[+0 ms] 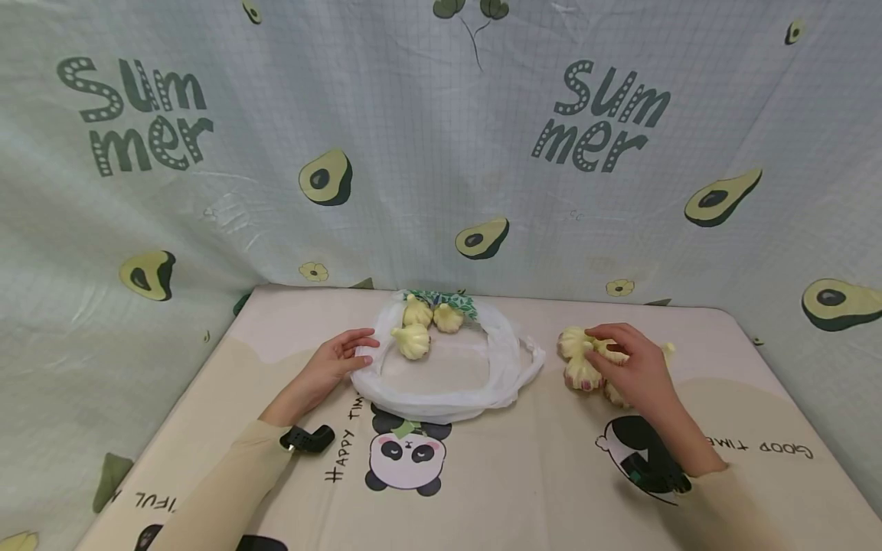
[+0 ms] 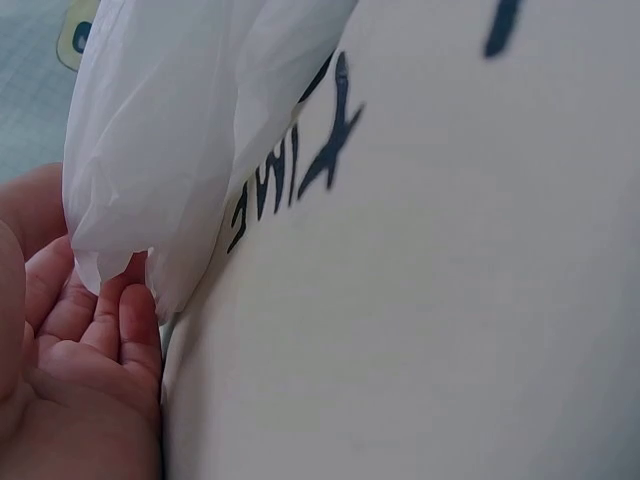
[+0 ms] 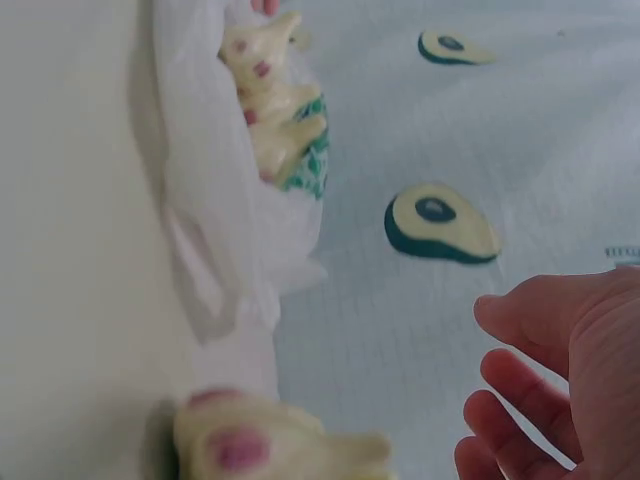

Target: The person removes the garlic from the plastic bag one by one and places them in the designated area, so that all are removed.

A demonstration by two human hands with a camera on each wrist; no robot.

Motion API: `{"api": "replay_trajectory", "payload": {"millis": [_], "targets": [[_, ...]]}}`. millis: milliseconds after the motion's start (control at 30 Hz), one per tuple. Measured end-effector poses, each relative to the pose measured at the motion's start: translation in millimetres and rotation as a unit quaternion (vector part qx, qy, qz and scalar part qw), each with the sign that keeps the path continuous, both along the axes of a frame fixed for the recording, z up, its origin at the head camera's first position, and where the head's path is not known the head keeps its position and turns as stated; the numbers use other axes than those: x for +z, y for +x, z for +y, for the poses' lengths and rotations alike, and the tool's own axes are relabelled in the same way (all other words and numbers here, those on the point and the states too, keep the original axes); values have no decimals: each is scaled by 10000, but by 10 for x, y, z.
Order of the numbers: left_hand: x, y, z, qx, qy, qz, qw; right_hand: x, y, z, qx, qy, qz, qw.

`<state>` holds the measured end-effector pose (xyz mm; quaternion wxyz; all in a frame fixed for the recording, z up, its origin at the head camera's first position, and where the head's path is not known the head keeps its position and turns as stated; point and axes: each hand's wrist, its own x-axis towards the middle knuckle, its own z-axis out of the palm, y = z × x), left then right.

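Observation:
A white plastic bag [image 1: 499,367] lies spread in a ring on the table, its mouth wide. Three garlic bulbs [image 1: 412,342] sit inside at its back left. My left hand [image 1: 335,358] rests against the bag's left rim with loosely extended fingers; in the left wrist view the white plastic [image 2: 160,130] partly covers those fingers. To the right of the bag, several more garlic bulbs [image 1: 582,373] are clustered together. Over them reaches my right hand [image 1: 635,375], thumb and fingers apart. Nothing shows between its fingers in the right wrist view, where a bulb [image 3: 270,440] lies nearby.
A green-patterned patch [image 1: 441,300] shows at the bag's back edge. The table [image 1: 510,490] has a printed cloth with a panda [image 1: 406,459]. Behind it hangs a curtain [image 1: 406,115] printed with avocados and lettering. The bag's twisted handle [image 1: 532,363] points right, toward the loose bulbs.

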<state>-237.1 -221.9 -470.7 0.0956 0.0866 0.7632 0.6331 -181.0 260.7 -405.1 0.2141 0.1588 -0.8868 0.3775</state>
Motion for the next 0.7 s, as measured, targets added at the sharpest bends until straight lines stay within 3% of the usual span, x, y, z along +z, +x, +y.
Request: {"api": "replay_trajectory", "payload": {"millis": [233,533,700], "targets": [[7,-1,0,-47,24,11,10000,33,-218,-388,625,-35,32,9980],[-10,-15,-15,-91,36,108,9999,4,-518,-865,1334,-451,-623,9881],[-10,-1,-19,-80,52,101,9999,-58,-702,-1131,1530,-635,-821,9828]]}}
